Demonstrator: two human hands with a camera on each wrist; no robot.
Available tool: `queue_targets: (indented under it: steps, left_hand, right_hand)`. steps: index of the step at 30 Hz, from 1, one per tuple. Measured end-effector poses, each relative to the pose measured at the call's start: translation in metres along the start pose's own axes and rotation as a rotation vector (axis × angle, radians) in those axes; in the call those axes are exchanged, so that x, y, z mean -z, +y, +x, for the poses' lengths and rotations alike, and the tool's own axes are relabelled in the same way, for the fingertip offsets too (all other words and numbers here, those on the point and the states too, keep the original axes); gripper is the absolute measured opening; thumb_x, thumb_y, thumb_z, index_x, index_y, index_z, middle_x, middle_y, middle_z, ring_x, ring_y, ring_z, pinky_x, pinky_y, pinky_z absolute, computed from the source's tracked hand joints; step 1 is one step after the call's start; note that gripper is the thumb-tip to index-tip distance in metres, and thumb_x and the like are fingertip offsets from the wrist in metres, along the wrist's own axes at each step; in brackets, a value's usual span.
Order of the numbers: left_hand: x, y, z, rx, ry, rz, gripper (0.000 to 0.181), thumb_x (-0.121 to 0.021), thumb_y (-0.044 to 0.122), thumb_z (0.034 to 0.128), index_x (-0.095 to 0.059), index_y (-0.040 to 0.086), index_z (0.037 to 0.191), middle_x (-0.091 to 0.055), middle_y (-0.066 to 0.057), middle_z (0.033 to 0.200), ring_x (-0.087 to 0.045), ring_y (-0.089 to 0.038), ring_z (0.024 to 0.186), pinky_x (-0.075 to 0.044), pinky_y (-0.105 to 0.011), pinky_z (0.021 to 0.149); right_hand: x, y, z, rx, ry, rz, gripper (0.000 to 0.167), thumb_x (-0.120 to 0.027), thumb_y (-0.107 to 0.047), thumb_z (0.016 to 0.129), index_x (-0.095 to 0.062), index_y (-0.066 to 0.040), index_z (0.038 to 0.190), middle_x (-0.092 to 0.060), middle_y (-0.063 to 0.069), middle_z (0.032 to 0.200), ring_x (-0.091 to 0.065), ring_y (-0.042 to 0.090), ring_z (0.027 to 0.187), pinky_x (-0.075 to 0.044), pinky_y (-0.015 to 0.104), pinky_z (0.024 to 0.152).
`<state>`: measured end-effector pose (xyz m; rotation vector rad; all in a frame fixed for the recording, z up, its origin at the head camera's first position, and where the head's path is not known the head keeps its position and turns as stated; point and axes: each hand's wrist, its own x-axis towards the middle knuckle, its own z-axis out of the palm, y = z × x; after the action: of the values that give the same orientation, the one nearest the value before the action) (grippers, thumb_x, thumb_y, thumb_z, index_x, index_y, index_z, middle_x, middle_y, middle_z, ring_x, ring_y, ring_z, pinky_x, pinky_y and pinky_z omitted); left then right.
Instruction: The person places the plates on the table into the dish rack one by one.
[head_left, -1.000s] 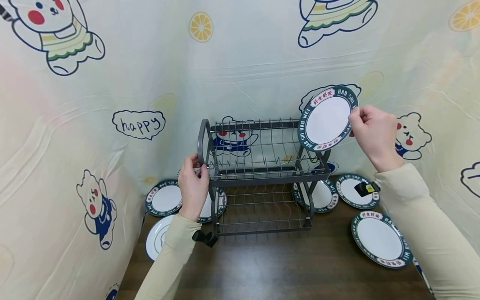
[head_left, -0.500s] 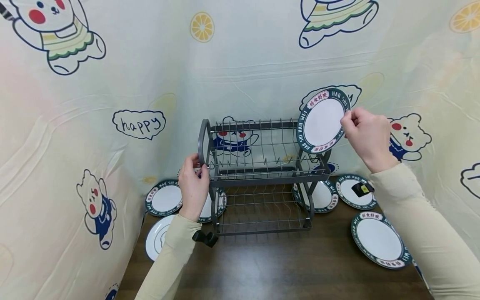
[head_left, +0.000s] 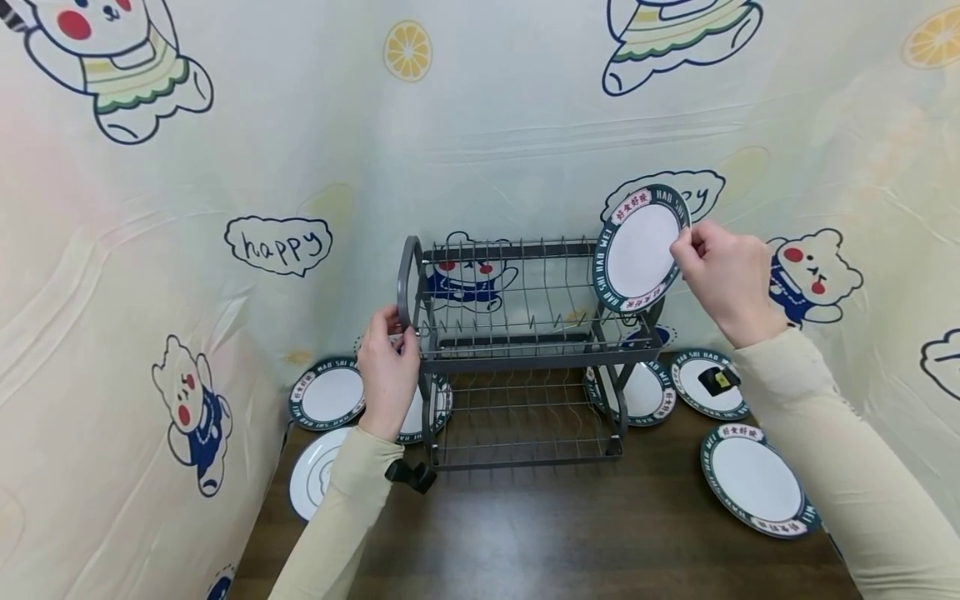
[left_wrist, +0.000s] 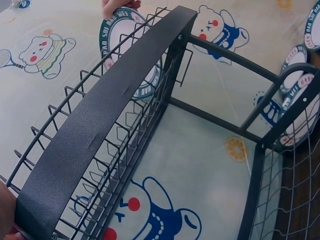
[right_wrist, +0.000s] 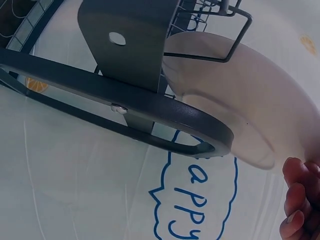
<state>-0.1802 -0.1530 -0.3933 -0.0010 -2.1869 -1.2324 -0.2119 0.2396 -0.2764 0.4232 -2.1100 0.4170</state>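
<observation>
A dark two-tier dish rack [head_left: 525, 363] stands on the table. My left hand [head_left: 387, 375] grips its upper left end frame. At the rack's upper right end, my right hand [head_left: 727, 279] pinches the right rim of a white plate [head_left: 641, 250] with a green lettered border. That plate is tilted up on edge, its face toward the head camera. In the right wrist view the plate's pale underside [right_wrist: 260, 100] shows beside the rack's end, with curled fingers [right_wrist: 295, 200] at its rim. Whether the plate touches the rack's wires cannot be told.
Green-rimmed plates lie right of the rack, one at the front [head_left: 757, 479] and others behind it [head_left: 705, 383]. On the left are another green-rimmed plate [head_left: 327, 394] and a whiter plate [head_left: 311, 479]. A patterned cloth [head_left: 487, 125] hangs behind the brown table [head_left: 540, 533].
My right hand has brought the plate left and slightly down, toward the rack's upper right end. The left hand keeps its grip on the rack, which stays in place.
</observation>
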Motion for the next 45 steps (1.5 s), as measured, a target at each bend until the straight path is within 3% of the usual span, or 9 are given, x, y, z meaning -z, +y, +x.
queue_targets:
  steps: [11,21,29,45]
  left_hand:
    - [0.000,0.001,0.001,-0.008,0.002,0.004,0.031,-0.061,-0.002,0.0998,-0.059,-0.004,0.130,-0.065,-0.022,0.116,-0.064,-0.034,0.111,-0.060,-0.042,0.095]
    - [0.001,0.000,-0.002,-0.002,0.004,-0.007,0.031,-0.061,-0.003,0.0996,-0.059,-0.004,0.130,-0.064,-0.023,0.117,-0.064,-0.034,0.112,-0.060,-0.042,0.095]
    - [0.001,0.001,-0.002,-0.003,0.004,-0.004,0.031,-0.061,-0.002,0.1001,-0.059,-0.004,0.131,-0.065,-0.022,0.117,-0.065,-0.034,0.112,-0.060,-0.041,0.095]
    - [0.002,0.001,0.000,0.016,-0.011,-0.031,0.030,-0.064,0.000,0.0998,-0.059,-0.004,0.130,-0.065,-0.022,0.117,-0.065,-0.034,0.112,-0.060,-0.043,0.096]
  right_hand:
    - [-0.009,-0.002,-0.005,-0.022,-0.053,-0.022,0.025,-0.058,-0.001,0.095,-0.063,0.003,0.071,-0.055,0.012,0.053,-0.022,-0.003,0.048,-0.019,0.018,0.046]
    - [-0.021,0.008,-0.011,-0.008,-0.050,-0.040,0.028,-0.056,-0.007,0.097,-0.063,0.001,0.071,-0.054,0.011,0.052,-0.027,0.007,0.045,-0.024,0.031,0.043]
    - [-0.022,0.004,-0.012,0.020,-0.046,-0.046,0.029,-0.054,-0.008,0.097,-0.060,0.000,0.070,-0.055,0.012,0.053,-0.036,0.020,0.042,-0.025,0.033,0.043]
    - [-0.020,0.010,-0.014,-0.006,-0.048,0.016,0.030,-0.057,-0.013,0.102,-0.063,-0.001,0.075,-0.059,0.012,0.058,-0.042,0.020,0.045,-0.029,0.032,0.045]
